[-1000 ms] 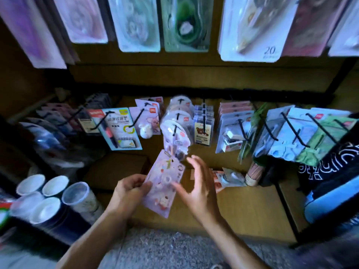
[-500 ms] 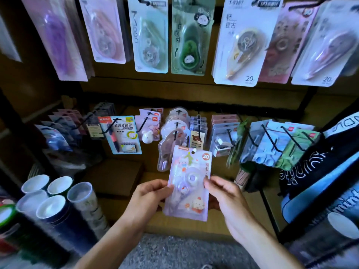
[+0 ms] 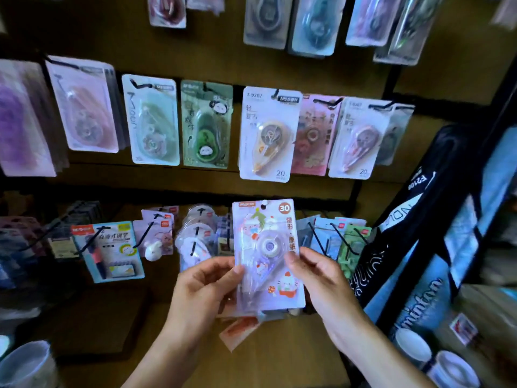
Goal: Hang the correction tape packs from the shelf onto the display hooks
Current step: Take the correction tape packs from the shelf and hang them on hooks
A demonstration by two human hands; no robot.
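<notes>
I hold a lilac correction tape pack (image 3: pixel 267 247), marked 30 with a cartoon cat, upright in front of the display. My left hand (image 3: pixel 205 289) grips its left edge and my right hand (image 3: pixel 319 278) its right edge. The hang hole at its top is free. More packs lie on the shelf (image 3: pixel 279 357) below my hands, one orange-pink pack (image 3: pixel 240 329) showing. Above, a row of correction tape packs (image 3: pixel 267 133) hangs on black display hooks (image 3: pixel 275 93).
Lower hooks (image 3: pixel 314 236) carry stationery packs: an eraser pen card (image 3: pixel 112 250) at left, round tape packs (image 3: pixel 195 236) in the middle. A dark printed bag (image 3: pixel 419 247) hangs at right. White cups (image 3: pixel 25 365) stand at bottom left and bottom right.
Both hands lifted the pack from the shelf, turned it upright to face me and raised it. My view tilted up, bringing the upper hook rows into sight.
</notes>
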